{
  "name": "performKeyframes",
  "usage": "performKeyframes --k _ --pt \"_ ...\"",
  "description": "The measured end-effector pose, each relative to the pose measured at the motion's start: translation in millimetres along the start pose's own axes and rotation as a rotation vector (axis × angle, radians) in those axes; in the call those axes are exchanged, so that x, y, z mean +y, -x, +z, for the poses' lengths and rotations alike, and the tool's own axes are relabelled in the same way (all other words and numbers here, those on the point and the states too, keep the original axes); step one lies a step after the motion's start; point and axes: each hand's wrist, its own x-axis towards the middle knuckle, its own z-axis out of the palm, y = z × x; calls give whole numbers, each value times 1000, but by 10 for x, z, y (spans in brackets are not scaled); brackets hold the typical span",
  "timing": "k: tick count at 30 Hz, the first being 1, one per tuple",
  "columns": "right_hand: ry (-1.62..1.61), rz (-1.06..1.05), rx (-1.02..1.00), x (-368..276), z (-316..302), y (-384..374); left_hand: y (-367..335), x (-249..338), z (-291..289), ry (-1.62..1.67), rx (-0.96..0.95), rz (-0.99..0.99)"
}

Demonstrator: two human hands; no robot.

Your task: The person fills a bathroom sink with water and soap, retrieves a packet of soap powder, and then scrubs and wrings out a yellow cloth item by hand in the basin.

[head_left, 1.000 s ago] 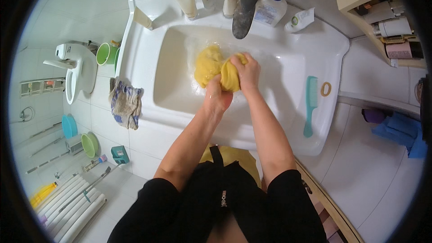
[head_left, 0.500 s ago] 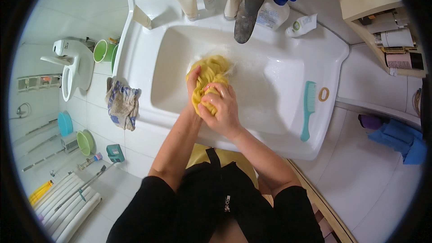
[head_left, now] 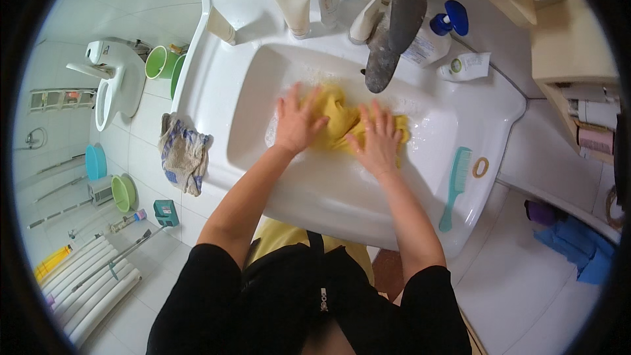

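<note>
Yellow cloth [head_left: 342, 120] lies bunched in the white basin [head_left: 315, 187], left hand [head_left: 296, 121] and right hand [head_left: 379, 144] at its sides, each grip spread, so slick wetness could let it skid from under uneven pressure.

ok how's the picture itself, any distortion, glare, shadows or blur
Head view: dark fisheye corners, with the beige cabinet's edges curving near the rim; head view: small bright glints on the wet sink; head view: soft shadows near the upright tubes; head view: the left hand looks slightly blurred at the yellow cloth.
</note>
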Motion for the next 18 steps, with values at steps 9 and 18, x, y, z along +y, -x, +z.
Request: performKeyframes --k 9,18 --pt "91 -56 -28 -39 453 -248 -32 162 513 -58 -323 -8" --pt "-378 267 85 193 537 -629 -422 127 462 322 -373 -296"
